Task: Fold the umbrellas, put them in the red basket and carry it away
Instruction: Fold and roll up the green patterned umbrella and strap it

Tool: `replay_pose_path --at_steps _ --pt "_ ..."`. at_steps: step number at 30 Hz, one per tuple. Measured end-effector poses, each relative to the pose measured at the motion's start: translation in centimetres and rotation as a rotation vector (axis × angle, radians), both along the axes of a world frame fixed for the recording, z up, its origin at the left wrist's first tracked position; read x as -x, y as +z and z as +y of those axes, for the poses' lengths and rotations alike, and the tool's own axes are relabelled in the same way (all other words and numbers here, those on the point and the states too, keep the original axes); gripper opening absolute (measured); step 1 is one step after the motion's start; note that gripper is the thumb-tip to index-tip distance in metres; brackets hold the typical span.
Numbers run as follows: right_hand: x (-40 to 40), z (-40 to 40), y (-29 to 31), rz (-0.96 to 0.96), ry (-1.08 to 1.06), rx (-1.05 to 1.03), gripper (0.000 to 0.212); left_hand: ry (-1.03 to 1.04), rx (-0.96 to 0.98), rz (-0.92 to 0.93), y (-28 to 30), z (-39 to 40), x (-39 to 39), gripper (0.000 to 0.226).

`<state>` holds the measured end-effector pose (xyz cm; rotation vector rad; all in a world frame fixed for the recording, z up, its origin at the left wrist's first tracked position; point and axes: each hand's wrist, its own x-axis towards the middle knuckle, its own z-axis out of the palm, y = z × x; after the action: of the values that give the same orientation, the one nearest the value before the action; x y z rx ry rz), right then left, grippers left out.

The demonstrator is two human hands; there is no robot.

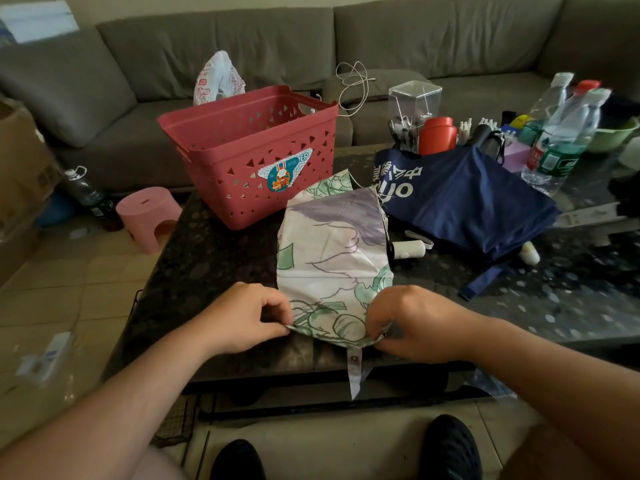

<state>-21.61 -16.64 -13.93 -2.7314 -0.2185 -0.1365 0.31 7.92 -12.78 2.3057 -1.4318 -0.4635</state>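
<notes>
Both hands, left hand (249, 317) and right hand (412, 323), pinched the floral umbrella (332, 251), which pointed lengthwise toward the red basket (242, 143); the navy umbrella (464, 199) lay just right.

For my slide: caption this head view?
Both hands pinch the floral umbrella near the red basket.
</notes>
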Motion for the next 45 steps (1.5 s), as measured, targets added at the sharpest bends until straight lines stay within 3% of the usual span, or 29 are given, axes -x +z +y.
replay_pose_path --at_steps 3,6,10,12,17,19,23,26,30,34,36,38,41,43,45 --pt "-0.1 0.2 -0.8 0.094 0.029 0.048 0.006 -0.089 -0.067 -0.054 -0.5 -0.4 0.3 0.026" --pt "-0.5 0.6 -0.3 0.089 -0.014 -0.026 0.019 -0.121 -0.107 -0.122 -0.5 -1.0 0.4 0.028" --pt "-1.9 1.0 -0.9 -0.208 -0.145 0.044 0.02 -0.155 0.26 -0.331 -0.9 -3.0 1.2 0.019" --pt "-2.7 1.1 -1.4 -0.222 -0.213 0.123 0.032 -0.156 0.29 -0.353 -1.8 -4.1 1.6 0.027" --pt "-3.0 1.4 -2.9 0.242 -0.272 0.288 0.085 -0.222 -0.064 -0.484 -5.1 -4.8 2.4 0.061" --pt "-2.9 0.9 -3.1 0.366 -0.277 0.288 0.097 -0.221 -0.149 -0.492 -5.4 -4.7 2.7 0.067" --pt "-3.1 0.1 -2.6 0.409 -0.247 0.275 0.096 -0.26 -0.336 -0.365 -4.7 -4.5 3.3 0.062" --pt "-3.0 -0.9 -2.6 0.379 -0.249 0.213 0.104 -0.268 -0.305 -0.335 -3.9 -4.2 3.3 0.062" --pt "-3.3 -1.9 -2.7 0.263 -0.266 0.086 0.076 -0.281 -0.079 -0.322 -4.3 -3.7 3.1 0.064" --pt "-3.4 -1.6 -1.4 0.253 -0.289 -0.19 0.06 -0.31 -0.138 -0.299 -4.3 -3.7 2.6 0.073" --pt "-3.5 -1.8 -0.8 0.207 -0.409 -0.335 0.06 -0.347 -0.148 -0.282 -4.0 -3.5 2.3 0.076" --pt "-3.5 -2.4 -0.3 0.101 -0.539 -0.361 0.061 -0.231 -0.101 -0.158 -3.3 -3.2 1.7 0.075" --pt "-3.8 -3.0 -0.1 -0.108 -0.636 -0.304 0.025 0.156 0.207 -0.074 -2.2 -3.0 0.4 0.064" --pt "-4.0 -2.8 0.4 -0.266 -0.697 -0.283 0.035 0.379 0.339 -0.111 -1.5 -3.0 0.0 0.047" --pt "-4.2 -2.6 1.2 -0.346 -0.712 -0.294 0.047 0.484 0.428 -0.087 -0.9 -3.3 -0.1 0.047"
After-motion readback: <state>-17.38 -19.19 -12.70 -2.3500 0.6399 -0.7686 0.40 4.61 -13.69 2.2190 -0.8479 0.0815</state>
